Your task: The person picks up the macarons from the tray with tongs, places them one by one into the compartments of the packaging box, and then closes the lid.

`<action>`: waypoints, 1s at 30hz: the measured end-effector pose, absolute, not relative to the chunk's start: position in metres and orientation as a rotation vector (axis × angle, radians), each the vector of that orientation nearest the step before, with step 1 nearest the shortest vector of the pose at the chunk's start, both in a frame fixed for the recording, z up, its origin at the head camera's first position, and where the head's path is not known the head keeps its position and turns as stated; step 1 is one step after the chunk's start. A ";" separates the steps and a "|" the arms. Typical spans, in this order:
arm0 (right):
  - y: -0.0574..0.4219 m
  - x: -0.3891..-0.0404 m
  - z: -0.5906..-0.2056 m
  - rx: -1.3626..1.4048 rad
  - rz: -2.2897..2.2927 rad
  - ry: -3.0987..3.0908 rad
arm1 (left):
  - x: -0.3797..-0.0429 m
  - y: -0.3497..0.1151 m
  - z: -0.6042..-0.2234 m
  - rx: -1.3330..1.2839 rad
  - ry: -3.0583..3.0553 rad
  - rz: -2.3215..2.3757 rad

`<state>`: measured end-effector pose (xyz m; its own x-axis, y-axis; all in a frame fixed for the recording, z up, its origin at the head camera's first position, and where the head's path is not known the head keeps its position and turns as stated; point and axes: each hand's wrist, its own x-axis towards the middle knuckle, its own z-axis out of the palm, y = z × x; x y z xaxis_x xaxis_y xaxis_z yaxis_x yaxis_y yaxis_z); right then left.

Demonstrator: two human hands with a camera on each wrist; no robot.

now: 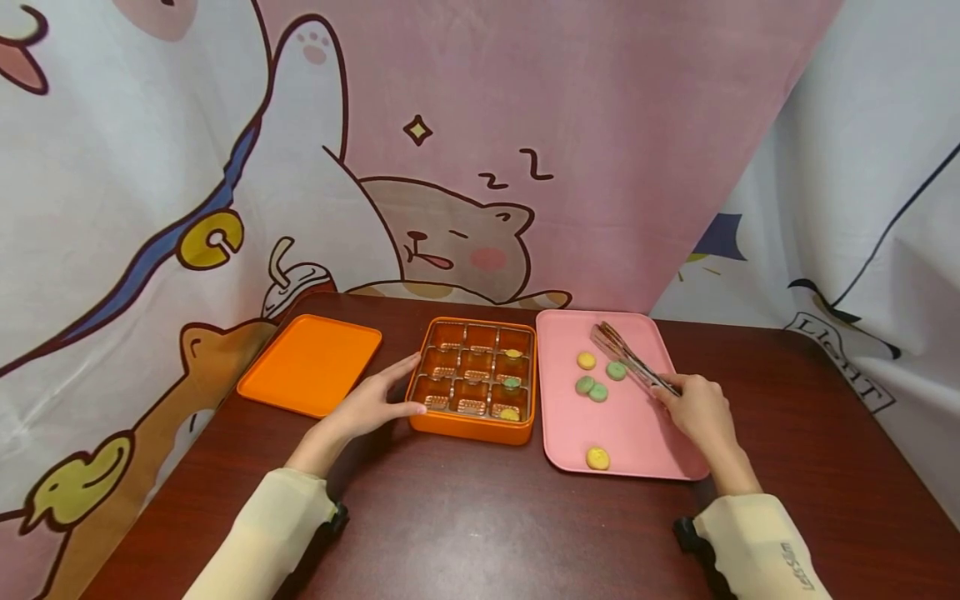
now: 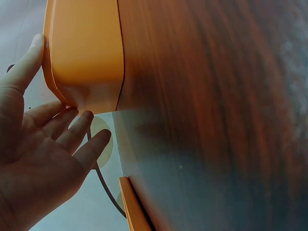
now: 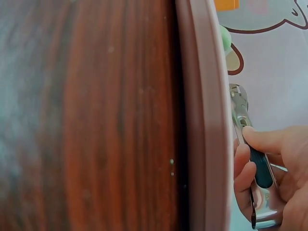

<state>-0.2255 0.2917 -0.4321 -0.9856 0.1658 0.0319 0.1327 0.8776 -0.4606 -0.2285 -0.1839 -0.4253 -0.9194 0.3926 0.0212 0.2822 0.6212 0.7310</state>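
An orange box (image 1: 471, 427) with a clear divided insert stands mid-table. In its right column lie a yellow cookie (image 1: 509, 414) at the front, a green cookie (image 1: 511, 383) in the middle and a yellow one at the back. My left hand (image 1: 371, 404) rests against the box's left side, its fingers and thumb extended around the near corner. Over the pink tray (image 1: 558, 425), my right hand (image 1: 697, 408) grips metal tongs (image 1: 633, 358), whose tips reach toward the tray's far side. Beside the tongs sits a green cookie (image 1: 617, 371), with no cookie between their tips.
Two more green cookies (image 1: 597, 392) touch each other on the tray. One yellow cookie (image 1: 587, 360) lies behind them, and another yellow cookie (image 1: 597, 458) is by the near edge. An orange lid (image 1: 315, 362) lies left of the box. A printed curtain (image 1: 600, 150) hangs behind the dark table (image 1: 480, 533).
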 end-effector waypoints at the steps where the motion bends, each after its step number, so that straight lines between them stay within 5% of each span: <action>1: 0.292 -0.226 -0.432 -0.232 0.722 -2.968 | -0.228 -0.184 -0.425 0.565 2.698 1.184; 30: 0.267 -0.221 -0.413 -0.064 0.810 -2.808 | -0.228 -0.184 -0.425 0.564 2.697 1.174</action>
